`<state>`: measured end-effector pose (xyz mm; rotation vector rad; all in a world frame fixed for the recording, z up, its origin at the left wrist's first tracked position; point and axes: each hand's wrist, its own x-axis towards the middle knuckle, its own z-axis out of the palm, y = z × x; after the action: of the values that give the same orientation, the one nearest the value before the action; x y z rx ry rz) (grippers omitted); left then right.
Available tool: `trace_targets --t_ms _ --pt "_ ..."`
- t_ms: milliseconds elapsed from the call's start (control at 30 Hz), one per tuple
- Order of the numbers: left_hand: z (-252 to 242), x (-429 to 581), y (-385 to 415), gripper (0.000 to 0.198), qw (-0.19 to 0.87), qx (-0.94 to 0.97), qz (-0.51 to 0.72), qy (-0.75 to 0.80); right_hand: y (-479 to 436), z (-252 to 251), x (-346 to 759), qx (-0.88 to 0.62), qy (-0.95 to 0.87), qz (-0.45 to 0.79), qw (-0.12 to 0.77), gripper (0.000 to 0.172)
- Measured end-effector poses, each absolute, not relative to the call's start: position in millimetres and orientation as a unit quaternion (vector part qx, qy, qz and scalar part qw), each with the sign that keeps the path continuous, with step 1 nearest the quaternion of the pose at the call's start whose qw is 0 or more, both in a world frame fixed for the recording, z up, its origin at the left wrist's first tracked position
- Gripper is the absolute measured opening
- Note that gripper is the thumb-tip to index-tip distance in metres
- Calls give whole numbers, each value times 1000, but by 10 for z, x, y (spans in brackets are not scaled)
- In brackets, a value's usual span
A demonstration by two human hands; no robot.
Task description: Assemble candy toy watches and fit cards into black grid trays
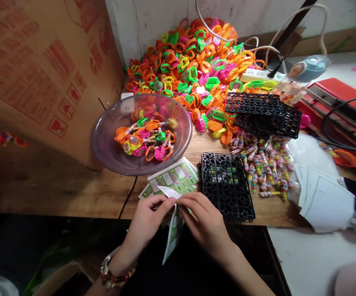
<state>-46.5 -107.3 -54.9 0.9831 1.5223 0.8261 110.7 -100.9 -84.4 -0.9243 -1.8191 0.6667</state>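
Both hands meet at the table's front edge over a printed green-and-white label sheet point(173, 235), which hangs tilted below the fingers. My left hand point(153, 211) pinches its upper edge between thumb and forefinger. My right hand point(203, 216) closes on the same edge from the other side, fingertips touching the left ones. More green printed sheets point(178, 176) lie fanned on the table just beyond the hands. Right of them is a black plastic grid tray point(227, 197). A clear purple basin point(102, 146) holds colourful toy watches point(135, 142) and small candy-filled tubes.
A large cardboard box point(51, 74) stands at left. Toy watches point(193, 61) are heaped against the wall. Wrapped candies point(266, 164), more black grids point(255, 102), white sheets point(326, 197), a power strip point(261, 75) with cables and a red device point(344, 96) occupy the right side.
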Motion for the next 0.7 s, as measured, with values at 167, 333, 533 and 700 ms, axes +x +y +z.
trace_targets --t_ms 167,333,533,700 --pt "-622 -422 -1061 29 543 402 366 640 -1061 -832 1165 -366 -756 282 464 17" --pt "-636 -394 -1042 28 582 351 376 630 -1121 -865 1183 -360 -766 257 467 33" --pt "-603 -424 -1017 26 602 375 355 609 -1108 -920 1177 -363 -770 196 487 66" --pt "-572 -438 -1012 25 606 383 334 612 -1092 -871 1182 -343 -789 209 464 68"
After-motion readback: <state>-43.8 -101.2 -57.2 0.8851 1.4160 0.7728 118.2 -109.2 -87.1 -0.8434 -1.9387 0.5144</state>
